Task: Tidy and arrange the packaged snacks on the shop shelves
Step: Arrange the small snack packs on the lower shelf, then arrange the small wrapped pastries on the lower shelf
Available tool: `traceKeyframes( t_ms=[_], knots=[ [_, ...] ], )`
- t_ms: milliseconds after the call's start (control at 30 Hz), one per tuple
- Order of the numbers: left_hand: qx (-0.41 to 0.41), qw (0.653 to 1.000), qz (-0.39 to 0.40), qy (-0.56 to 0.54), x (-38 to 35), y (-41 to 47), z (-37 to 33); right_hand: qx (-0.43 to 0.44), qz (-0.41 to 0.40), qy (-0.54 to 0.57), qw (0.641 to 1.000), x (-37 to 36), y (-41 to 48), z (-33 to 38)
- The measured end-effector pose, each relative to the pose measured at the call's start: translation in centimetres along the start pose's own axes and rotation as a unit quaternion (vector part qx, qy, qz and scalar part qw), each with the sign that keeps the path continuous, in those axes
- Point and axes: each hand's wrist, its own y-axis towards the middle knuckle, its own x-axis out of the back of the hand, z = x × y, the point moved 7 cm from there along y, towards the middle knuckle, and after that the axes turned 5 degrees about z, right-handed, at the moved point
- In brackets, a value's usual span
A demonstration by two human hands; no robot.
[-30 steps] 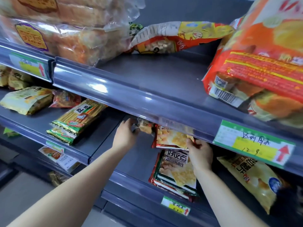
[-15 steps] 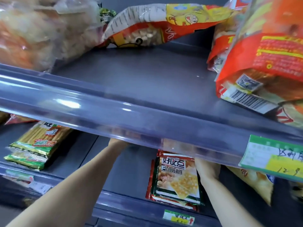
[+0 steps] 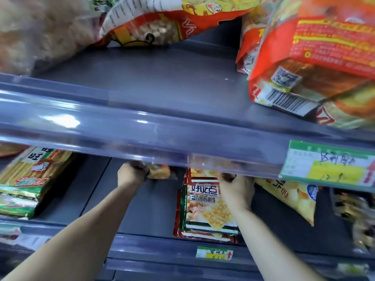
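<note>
1. My left hand (image 3: 132,176) is far in on the lower shelf (image 3: 154,209). Its fingers are curled round a small orange packet (image 3: 160,171). I think it holds the packet this way to pull it out of the dark back part, where no shopper would see it.
2. My right hand (image 3: 237,192) is at the far end of the cracker packs (image 3: 207,209). The thumb lies across that end and the fingers look curled onto it. The tips are hidden by the top shelf rail (image 3: 142,136). I think it grips there to keep the pile straight.
3. The cracker packs lie flat in a pile. Their near end is at the front lip, just above a small price tag (image 3: 214,253). That looks like a good spot, because snack and price line up.
4. Open room: there is a bare patch of shelf between my two arms, left of the crackers. The orange packet could go there.
5. Tight spots: the rail hangs low over both hands, so I should pull out low and flat. A yellow chip bag (image 3: 288,197) lies just beside my right hand. The stick biscuit packs (image 3: 30,177) are well apart on the left.
6. Up top, a big red bag (image 3: 324,57) sits close to the shelf edge. It might slip if I bump it.
</note>
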Motion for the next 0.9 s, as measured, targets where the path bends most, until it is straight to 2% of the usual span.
traceKeyframes(
  t_ms=[133,267,333,433,533,633,767,900],
  knots=[
    [-0.016,0.998,-0.024,-0.058,0.7,-3.4,0.8,0.066,-0.014,-0.044,0.997,1.3,-2.4,1.8],
    [-0.067,0.988,-0.055,-0.13,2.2,-7.8,0.2,0.129,0.006,-0.005,0.992,2.7,-5.1,2.2],
    [-0.098,0.983,-0.072,-0.136,2.7,-11.0,-0.6,0.15,0.039,0.04,0.987,3.4,-6.6,2.6],
    [-0.142,0.974,-0.077,-0.159,2.8,-16.3,-2.0,0.151,0.132,0.122,0.972,4.1,-8.8,2.8],
    [-0.171,0.967,-0.043,-0.182,1.5,-20.5,-3.3,0.124,0.205,0.207,0.949,5.5,-10.7,2.6],
    [-0.208,0.96,0.003,-0.186,-0.2,-23.9,-5.0,0.092,0.227,0.27,0.931,7.9,-11.6,1.6],
    [-0.224,0.957,0.069,-0.17,-2.8,-26.1,-7.2,0.079,0.193,0.301,0.93,12.1,-10.7,-0.5],
    [-0.212,0.951,0.157,-0.158,-6.5,-27.2,-9.2,0.025,0.119,0.343,0.932,16.0,-9.8,-3.9]
  ],
)
